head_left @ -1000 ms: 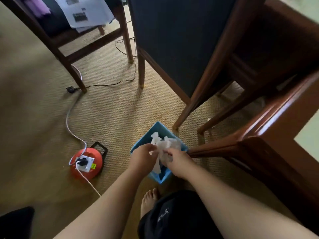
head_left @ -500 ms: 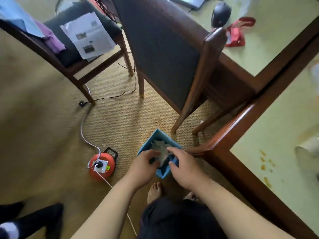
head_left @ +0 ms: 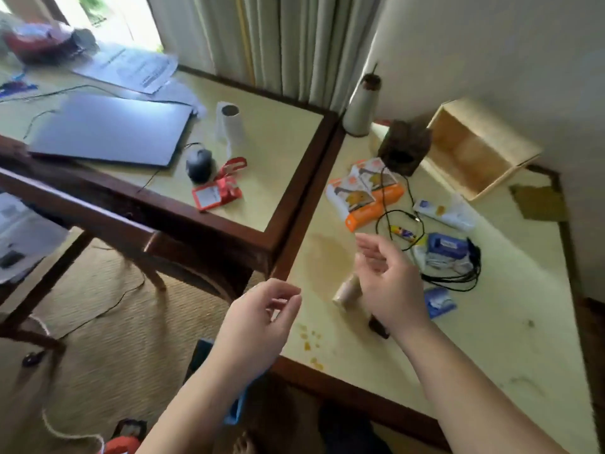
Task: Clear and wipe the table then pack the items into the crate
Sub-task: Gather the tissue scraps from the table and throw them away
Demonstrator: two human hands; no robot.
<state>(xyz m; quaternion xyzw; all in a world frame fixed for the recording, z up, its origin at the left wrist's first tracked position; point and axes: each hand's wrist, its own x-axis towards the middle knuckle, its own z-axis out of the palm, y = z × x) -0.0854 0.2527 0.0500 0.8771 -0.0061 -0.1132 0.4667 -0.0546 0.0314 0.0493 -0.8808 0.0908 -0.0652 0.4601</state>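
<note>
Both hands hang empty with fingers loosely curled: the left hand (head_left: 258, 319) off the bench's (head_left: 491, 339) near edge, the right hand (head_left: 389, 283) over a stain (head_left: 322, 257). The wooden crate (head_left: 471, 149) lies at the far right, boxes (head_left: 363, 191) nearby.

Woven tan carpet (head_left: 98, 339), pale curtains (head_left: 288, 37), white wall (head_left: 491, 44), bright window (head_left: 108, 14)

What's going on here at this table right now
A person is partway through clearing a messy table. Both hands are empty: the left hand hovers off the table's edge, the right hand over a tipped-over cup beside a brownish spill. Orange boxes, cables and blue packets still lie there, and the wooden crate at the back looks empty.
</note>
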